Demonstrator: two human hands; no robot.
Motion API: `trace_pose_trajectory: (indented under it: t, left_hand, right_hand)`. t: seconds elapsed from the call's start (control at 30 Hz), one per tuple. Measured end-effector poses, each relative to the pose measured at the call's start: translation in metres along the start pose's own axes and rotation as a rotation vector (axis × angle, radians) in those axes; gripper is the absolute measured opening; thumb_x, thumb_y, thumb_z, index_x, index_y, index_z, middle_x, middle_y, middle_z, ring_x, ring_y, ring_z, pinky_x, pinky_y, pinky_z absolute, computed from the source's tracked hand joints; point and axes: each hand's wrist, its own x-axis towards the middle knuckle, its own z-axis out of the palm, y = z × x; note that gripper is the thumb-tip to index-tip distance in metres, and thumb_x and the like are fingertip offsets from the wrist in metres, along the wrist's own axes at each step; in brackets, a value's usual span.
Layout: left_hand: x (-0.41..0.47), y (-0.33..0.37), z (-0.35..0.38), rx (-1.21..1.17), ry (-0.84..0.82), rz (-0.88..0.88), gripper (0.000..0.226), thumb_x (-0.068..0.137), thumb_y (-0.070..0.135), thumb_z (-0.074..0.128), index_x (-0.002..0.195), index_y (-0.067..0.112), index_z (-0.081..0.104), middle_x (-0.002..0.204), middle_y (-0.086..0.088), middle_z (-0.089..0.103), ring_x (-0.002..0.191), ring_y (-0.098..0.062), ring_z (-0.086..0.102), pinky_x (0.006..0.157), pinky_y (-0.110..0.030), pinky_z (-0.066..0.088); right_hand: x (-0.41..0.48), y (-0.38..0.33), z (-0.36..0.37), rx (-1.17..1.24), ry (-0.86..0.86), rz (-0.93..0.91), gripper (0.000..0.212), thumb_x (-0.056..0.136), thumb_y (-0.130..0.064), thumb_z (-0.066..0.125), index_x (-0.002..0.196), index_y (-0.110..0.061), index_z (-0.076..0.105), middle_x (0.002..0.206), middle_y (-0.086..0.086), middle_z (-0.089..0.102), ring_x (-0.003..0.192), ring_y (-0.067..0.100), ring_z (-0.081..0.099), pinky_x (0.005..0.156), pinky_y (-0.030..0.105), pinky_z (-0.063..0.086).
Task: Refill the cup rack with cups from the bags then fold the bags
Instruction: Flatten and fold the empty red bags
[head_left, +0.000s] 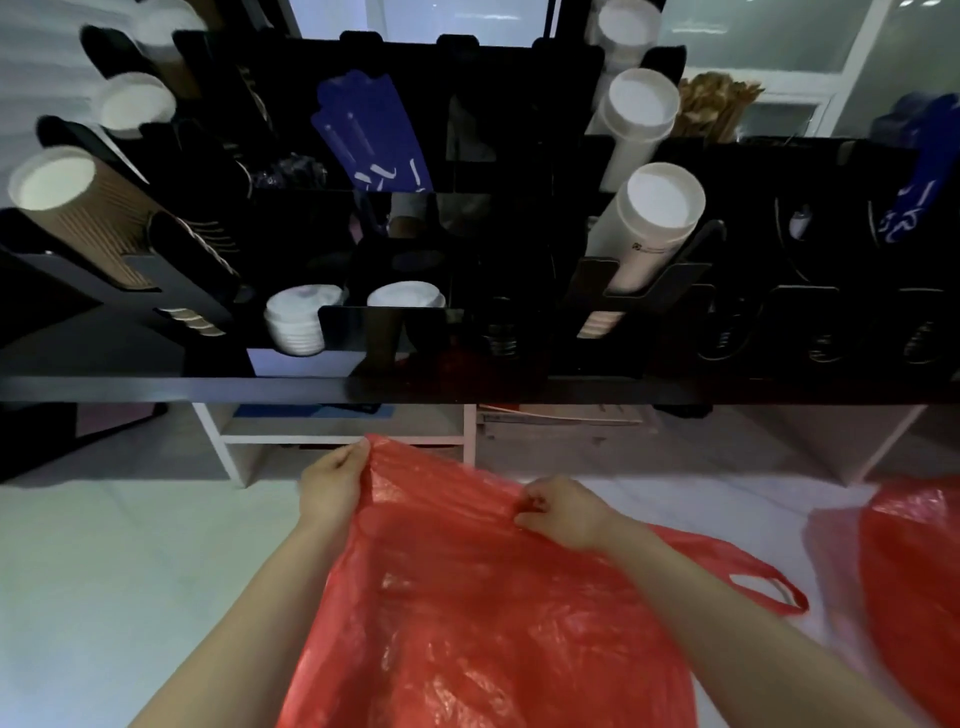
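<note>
A red plastic bag (467, 597) hangs flat in front of me below the counter edge. My left hand (332, 483) pinches its upper left corner. My right hand (563, 512) grips the top edge further right, fingers curled into the plastic. One bag handle (769, 587) loops out to the right. The black cup rack (467, 218) stands on the counter above, with a stack of brown ribbed cups (78, 208) slanting at the left and a stack of white cups (649, 223) at the right.
A second red bag (914, 582) lies at the right edge on the pale floor. White lids (298, 319) sit in the rack's low compartments. The black counter edge (208, 388) runs across; white shelving (343, 439) stands beneath it.
</note>
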Motion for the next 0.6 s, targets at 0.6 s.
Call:
trace_pose_trajectory:
  t: [0.6]
  left_hand:
    - [0.004,-0.083,-0.027,0.723,0.268,0.107,0.032,0.098,0.026,0.043,0.082,0.007,0.064,0.089,-0.025,0.066,0.086,-0.043,0.060,0.067,-0.038,0.036]
  right_hand:
    - [-0.070,0.136,0.012,-0.163,0.170,0.177,0.014,0.093,-0.024,0.055,0.094,-0.021,0.068,0.097,-0.006,0.070,0.091,0.015,0.063,0.076,0.023,0.042]
